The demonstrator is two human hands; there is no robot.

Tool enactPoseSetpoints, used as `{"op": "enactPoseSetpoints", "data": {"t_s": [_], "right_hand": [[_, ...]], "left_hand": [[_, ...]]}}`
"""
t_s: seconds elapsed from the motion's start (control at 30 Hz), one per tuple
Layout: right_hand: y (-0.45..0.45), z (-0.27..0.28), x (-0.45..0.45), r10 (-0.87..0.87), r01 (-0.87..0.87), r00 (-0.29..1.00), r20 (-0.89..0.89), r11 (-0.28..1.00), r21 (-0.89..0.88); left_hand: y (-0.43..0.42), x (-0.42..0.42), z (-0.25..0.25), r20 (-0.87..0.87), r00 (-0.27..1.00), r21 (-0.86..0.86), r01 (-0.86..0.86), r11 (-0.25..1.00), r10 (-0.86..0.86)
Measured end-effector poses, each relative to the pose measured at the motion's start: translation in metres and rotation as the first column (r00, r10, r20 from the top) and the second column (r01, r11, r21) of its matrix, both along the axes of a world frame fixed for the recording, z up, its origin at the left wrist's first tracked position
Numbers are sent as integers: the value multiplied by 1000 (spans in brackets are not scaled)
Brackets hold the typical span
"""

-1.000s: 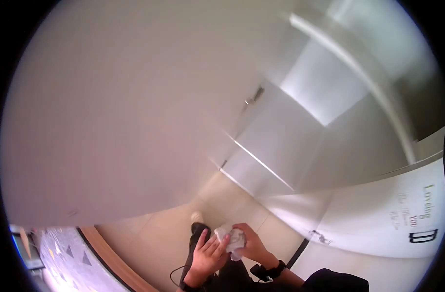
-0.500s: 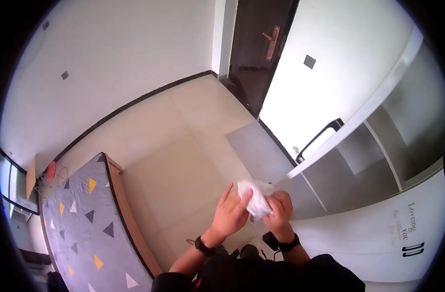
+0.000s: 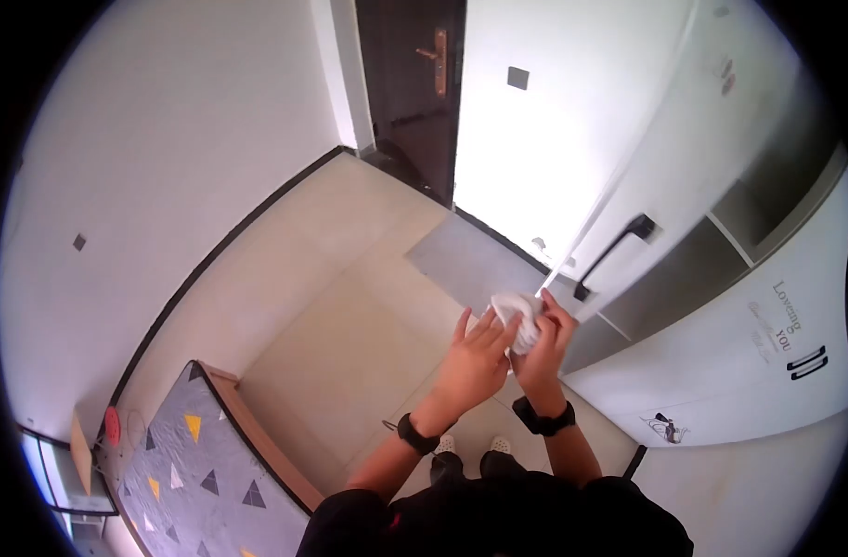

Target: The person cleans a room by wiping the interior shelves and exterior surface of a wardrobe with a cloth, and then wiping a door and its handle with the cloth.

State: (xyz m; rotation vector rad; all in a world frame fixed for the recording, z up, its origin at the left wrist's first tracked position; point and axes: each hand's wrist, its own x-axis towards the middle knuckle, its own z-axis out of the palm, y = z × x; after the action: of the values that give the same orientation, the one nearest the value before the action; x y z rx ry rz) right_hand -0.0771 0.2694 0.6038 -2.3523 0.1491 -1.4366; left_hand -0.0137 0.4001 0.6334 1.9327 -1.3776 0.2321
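Observation:
A crumpled white cloth (image 3: 518, 316) is bunched between my two hands in front of the wardrobe door. My right hand (image 3: 543, 351) grips it from the right side, fingers curled around the folds. From the left, my left hand (image 3: 479, 360) presses fingers against the cloth, while one finger points up and away from it. Part of the cloth is hidden behind the fingers. Just beyond my right hand is the white wardrobe door (image 3: 670, 172), standing ajar, with a black handle (image 3: 614, 258) on its face. Neither hand touches the handle.
Grey shelves (image 3: 688, 274) show behind the open door. The closed wardrobe panel (image 3: 721, 390) with lettering stands at right. A bed with a patterned mattress (image 3: 201, 464) is at lower left. A dark door (image 3: 410, 102) is at the back, beyond the tiled floor (image 3: 340, 353).
My view has turned right and moved nearer the wardrobe. Its open door now shows more of its handle side. The cloth is bunched more tightly, and my hands have moved up and closer together.

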Motion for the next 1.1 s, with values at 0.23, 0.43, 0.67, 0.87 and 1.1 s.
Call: {"op": "enactPoseSetpoints", "data": {"t_s": [0.23, 0.43, 0.67, 0.87, 1.1], "right_hand": [[-44, 13, -63, -355, 362, 927, -117, 931, 40], [-111, 28, -125, -390, 377, 921, 22, 903, 207], [-153, 61, -156, -535, 503, 838, 109, 834, 224], [-211, 70, -170, -521, 515, 854, -17, 840, 170], [-278, 68, -171, -456, 430, 886, 79, 875, 224]], "left_hand": [[-68, -38, -10, -109, 947, -80, 295, 952, -303], [-147, -78, 17, -128, 837, -189, 507, 841, -533], [-217, -111, 34, -9, 794, -167, 598, 784, -608], [-269, -113, 26, -399, 602, -105, 719, 687, -691], [-315, -125, 4, -293, 678, -166, 659, 734, -675]]}}
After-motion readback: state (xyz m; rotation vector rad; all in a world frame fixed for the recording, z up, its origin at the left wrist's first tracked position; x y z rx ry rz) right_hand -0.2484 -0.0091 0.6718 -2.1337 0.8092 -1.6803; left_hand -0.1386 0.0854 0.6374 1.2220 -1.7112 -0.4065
